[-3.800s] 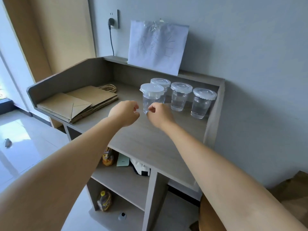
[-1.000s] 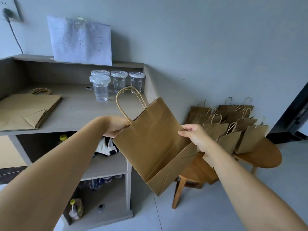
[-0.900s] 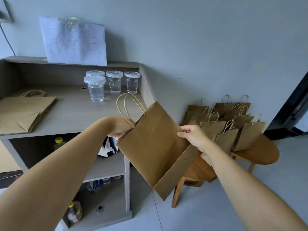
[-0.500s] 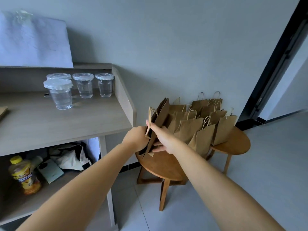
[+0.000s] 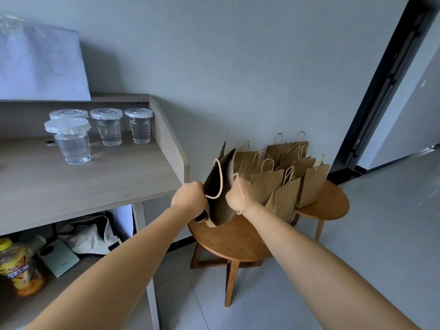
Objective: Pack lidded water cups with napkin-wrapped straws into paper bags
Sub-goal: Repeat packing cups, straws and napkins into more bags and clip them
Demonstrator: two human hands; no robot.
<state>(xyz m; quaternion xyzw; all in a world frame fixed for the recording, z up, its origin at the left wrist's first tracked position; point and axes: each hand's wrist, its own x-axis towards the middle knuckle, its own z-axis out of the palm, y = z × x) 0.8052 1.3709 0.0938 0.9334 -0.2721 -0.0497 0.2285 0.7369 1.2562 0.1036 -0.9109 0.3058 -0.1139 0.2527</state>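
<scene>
A brown paper bag [image 5: 220, 186] stands on the near round wooden table [image 5: 235, 239], its mouth pulled apart. My left hand [image 5: 189, 197] grips its left edge and my right hand [image 5: 237, 195] grips its right edge, a twine handle looped over the wrist. Several lidded water cups stand on the grey desk [image 5: 83, 184]: the nearest cup [image 5: 71, 141] sits in front, two others [image 5: 108, 127] [image 5: 140, 126] behind. No straw or napkin shows.
Several upright paper bags [image 5: 285, 177] crowd the two round tables against the wall. Under the desk, a shelf holds a yellow bottle [image 5: 19, 267], a green box and a white cloth. A dark door frame [image 5: 381, 79] stands at right.
I turned right from the desk, carrying the bag to the round table. It was set down there and both hands now pull its mouth apart.
</scene>
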